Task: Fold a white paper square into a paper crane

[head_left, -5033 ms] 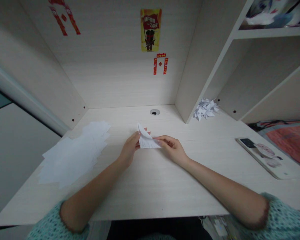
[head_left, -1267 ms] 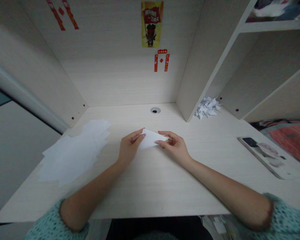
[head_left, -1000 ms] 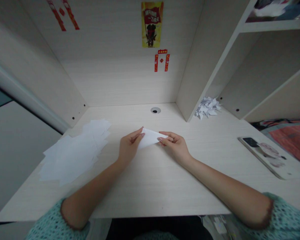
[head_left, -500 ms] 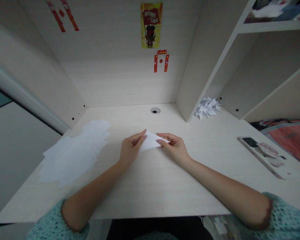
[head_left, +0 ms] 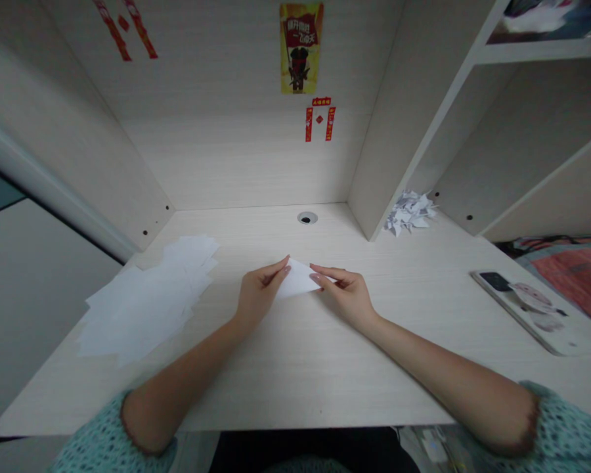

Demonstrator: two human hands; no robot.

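A small white piece of paper (head_left: 297,279) is held between both hands above the middle of the desk. My left hand (head_left: 262,289) pinches its left edge between thumb and fingers. On the other side, my right hand (head_left: 345,289) grips the right end, thumb on the near face and fingers partly behind it. The paper looks folded, though the folds are hard to make out. To the left of my left hand lies a spread pile of white paper sheets (head_left: 148,302).
A heap of small folded or torn paper pieces (head_left: 410,213) sits by the upright divider (head_left: 381,164). A phone (head_left: 526,309) lies at the right, near a red cloth (head_left: 578,276). The desk (head_left: 315,381) has a round cable hole (head_left: 307,218) at the back.
The view has shifted very slightly. Both hands keep their hold on the paper, and my right fingers have barely moved.
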